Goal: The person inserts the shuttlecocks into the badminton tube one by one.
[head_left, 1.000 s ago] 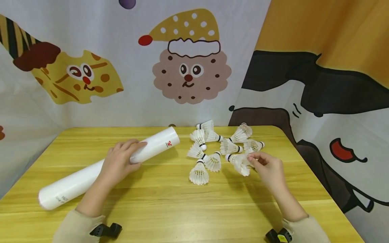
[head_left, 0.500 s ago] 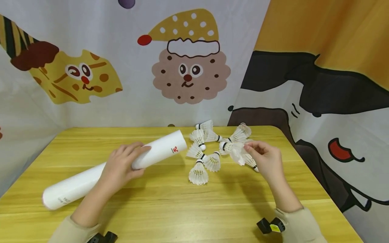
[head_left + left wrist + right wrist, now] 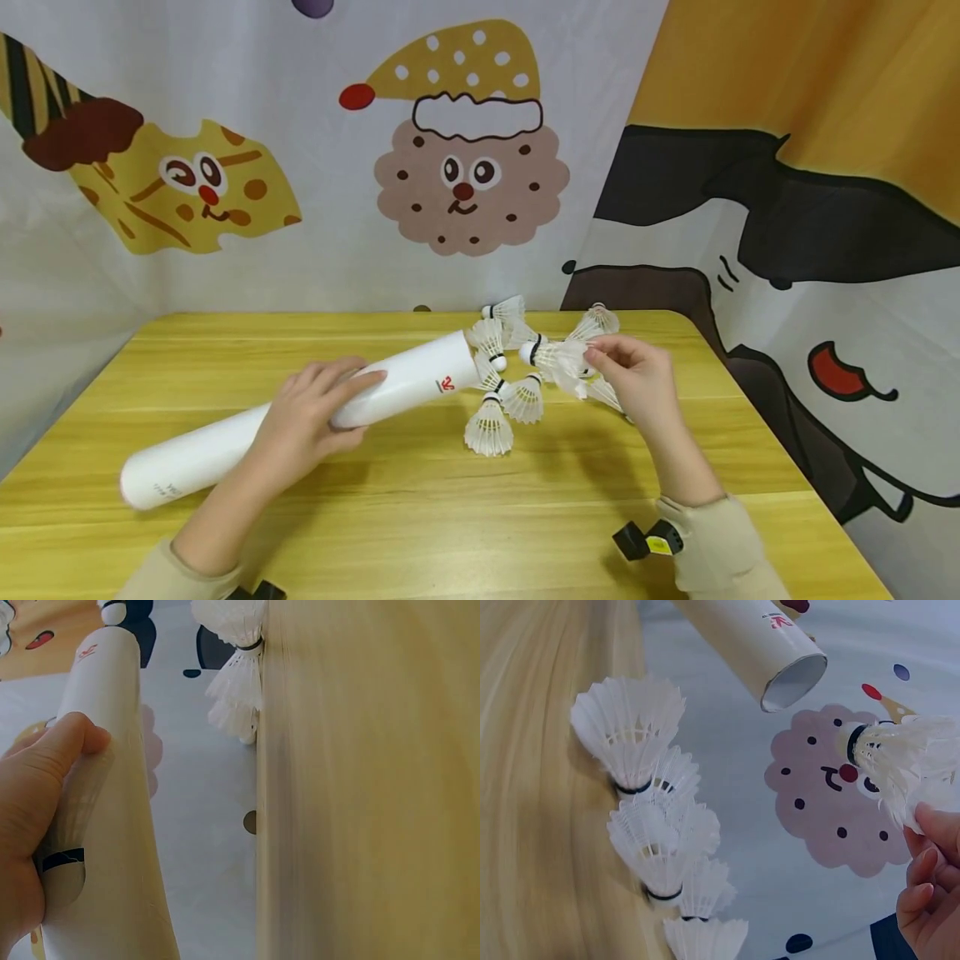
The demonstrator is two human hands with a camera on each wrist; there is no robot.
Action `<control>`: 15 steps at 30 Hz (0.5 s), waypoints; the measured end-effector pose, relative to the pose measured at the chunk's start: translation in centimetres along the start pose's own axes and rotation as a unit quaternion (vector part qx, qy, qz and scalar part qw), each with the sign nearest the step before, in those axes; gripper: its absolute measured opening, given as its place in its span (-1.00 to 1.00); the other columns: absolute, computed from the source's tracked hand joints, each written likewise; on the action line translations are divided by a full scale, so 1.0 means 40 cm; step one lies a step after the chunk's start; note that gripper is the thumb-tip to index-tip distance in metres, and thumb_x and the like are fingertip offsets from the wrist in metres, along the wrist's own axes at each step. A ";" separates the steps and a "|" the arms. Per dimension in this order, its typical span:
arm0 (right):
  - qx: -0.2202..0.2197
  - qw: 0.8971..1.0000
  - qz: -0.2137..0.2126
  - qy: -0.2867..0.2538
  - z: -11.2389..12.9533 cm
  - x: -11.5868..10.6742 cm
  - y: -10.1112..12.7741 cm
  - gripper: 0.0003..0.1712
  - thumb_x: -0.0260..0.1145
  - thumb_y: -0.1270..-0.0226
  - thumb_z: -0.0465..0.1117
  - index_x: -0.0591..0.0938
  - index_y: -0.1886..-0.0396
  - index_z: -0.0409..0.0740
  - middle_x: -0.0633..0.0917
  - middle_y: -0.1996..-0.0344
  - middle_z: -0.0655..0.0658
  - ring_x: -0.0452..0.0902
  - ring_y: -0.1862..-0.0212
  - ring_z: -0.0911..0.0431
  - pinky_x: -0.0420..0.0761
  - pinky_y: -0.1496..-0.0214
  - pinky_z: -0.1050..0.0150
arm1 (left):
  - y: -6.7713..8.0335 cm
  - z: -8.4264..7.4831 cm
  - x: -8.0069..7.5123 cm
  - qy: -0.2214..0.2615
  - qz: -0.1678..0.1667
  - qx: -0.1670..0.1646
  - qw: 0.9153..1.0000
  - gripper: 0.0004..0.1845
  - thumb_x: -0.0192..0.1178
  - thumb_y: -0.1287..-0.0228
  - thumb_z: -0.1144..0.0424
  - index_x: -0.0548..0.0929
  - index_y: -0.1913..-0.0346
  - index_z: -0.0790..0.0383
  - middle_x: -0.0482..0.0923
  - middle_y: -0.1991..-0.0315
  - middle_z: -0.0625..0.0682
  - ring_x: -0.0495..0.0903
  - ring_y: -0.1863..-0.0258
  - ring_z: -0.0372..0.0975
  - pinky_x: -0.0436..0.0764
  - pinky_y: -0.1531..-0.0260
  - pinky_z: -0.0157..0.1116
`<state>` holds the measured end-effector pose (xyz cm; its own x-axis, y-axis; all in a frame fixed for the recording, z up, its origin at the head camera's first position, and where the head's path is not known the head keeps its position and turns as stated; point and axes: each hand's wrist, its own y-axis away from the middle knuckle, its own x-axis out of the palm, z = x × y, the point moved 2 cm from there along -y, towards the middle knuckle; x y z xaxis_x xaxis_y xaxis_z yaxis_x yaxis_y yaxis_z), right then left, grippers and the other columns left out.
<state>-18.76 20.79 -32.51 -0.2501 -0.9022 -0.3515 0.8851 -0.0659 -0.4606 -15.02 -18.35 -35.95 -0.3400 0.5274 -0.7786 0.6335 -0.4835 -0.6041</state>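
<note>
A long white tube [image 3: 300,421] with a small red logo is lifted at an angle above the wooden table [image 3: 420,517]; my left hand [image 3: 311,417] grips it near the middle [image 3: 105,847]. Its open end [image 3: 795,682] faces right. My right hand [image 3: 626,375] pinches a white feathered shuttlecock [image 3: 551,357] by its feathers, cork pointing left at the tube's mouth, a short gap away. The right wrist view shows the same shuttlecock [image 3: 900,757] just below the open tube end.
Several loose white shuttlecocks [image 3: 491,425] lie on the table's far right part, some standing on their feathers [image 3: 630,727]. A cartoon-print cloth backdrop [image 3: 465,167] rises behind the table and to its right. The near table surface is bare wood.
The left hand has raised the tube and swung its open end rightward. The right hand has lifted a shuttlecock off the pile and carried it left toward the tube's mouth.
</note>
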 end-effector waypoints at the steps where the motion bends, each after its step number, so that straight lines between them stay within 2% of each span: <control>1: 0.003 1.000 0.005 -0.008 -0.001 0.004 -0.003 -0.93 0.39 -0.15 -0.40 0.71 0.36 -0.35 0.62 0.61 -0.05 0.39 0.58 0.23 0.39 0.55 0.42 | 0.000 -0.002 0.001 0.000 -0.001 0.003 1.000 -0.25 0.42 0.11 0.15 0.49 -0.29 -0.03 0.45 -0.18 0.09 0.45 0.03 0.02 0.41 0.16 0.03; 9: 0.011 0.998 0.042 -0.039 -0.006 0.041 -0.019 -0.91 0.39 -0.16 -0.40 0.71 0.35 -0.38 0.64 0.58 0.04 0.42 0.53 0.23 0.44 0.49 0.42 | -0.002 -0.015 0.007 0.002 -0.004 0.021 1.000 -0.26 0.38 0.07 0.12 0.48 -0.31 -0.08 0.45 -0.18 0.09 0.45 0.03 0.03 0.42 0.14 0.06; 15: 0.009 0.996 0.066 -0.055 -0.001 0.062 -0.020 -0.91 0.38 -0.17 -0.41 0.71 0.34 -0.39 0.65 0.56 0.00 0.43 0.53 0.21 0.43 0.49 0.40 | -0.004 -0.027 0.010 0.005 -0.005 0.031 0.999 -0.35 0.26 -0.04 0.01 0.49 -0.30 -0.08 0.44 -0.18 0.07 0.44 0.01 0.01 0.44 0.16 0.03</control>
<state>-20.12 18.64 -33.05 -0.0867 -0.9450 -0.3155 0.9145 0.0501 -0.4015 -14.48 -17.31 -35.98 -0.3392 0.5389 -0.7711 0.5858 -0.5203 -0.6214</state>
